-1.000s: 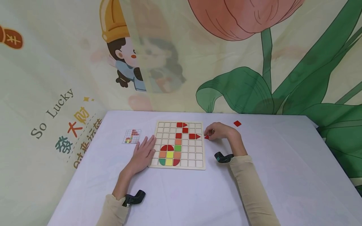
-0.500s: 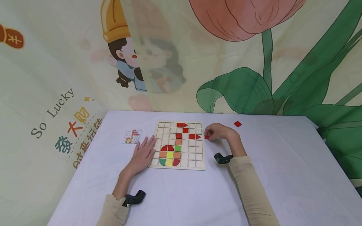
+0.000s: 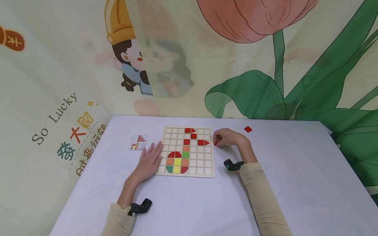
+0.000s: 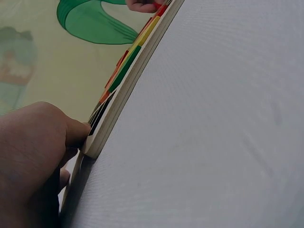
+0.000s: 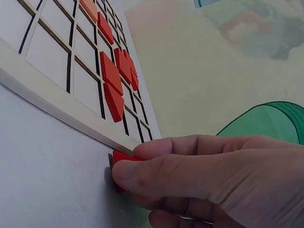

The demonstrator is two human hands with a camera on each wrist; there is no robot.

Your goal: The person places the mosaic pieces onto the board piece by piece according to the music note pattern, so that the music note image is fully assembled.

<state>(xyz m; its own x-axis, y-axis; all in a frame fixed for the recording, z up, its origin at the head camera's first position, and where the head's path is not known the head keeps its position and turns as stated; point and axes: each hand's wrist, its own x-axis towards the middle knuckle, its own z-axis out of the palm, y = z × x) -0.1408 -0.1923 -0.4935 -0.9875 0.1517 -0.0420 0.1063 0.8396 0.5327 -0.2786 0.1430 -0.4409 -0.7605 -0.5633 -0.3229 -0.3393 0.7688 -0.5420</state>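
A wooden grid board point(image 3: 200, 164) bears red, orange, yellow and green tiles in several of its cells. My left hand point(image 3: 149, 162) lies along the board's left edge with fingers extended; in the left wrist view its thumb point(image 4: 78, 130) touches the board's corner. Just off the right edge, my right hand point(image 3: 227, 137) pinches a small red tile point(image 5: 124, 156) between thumb and fingers, low over the cloth. The fingers cover most of that tile. Nearest to it on the board is a red triangle tile point(image 5: 114, 102), beside a red square tile point(image 5: 110, 71).
A small printed pattern card point(image 3: 137, 142) lies left of the board. Another red tile, diamond-shaped point(image 3: 248, 129), rests on the white tablecloth point(image 3: 183, 206) beyond the right hand. A printed curtain point(image 3: 183, 105) hangs behind the table's back edge.
The red tile in my right hand has turned slightly, and less of it shows between the fingers. The left hand and the board stay in place.
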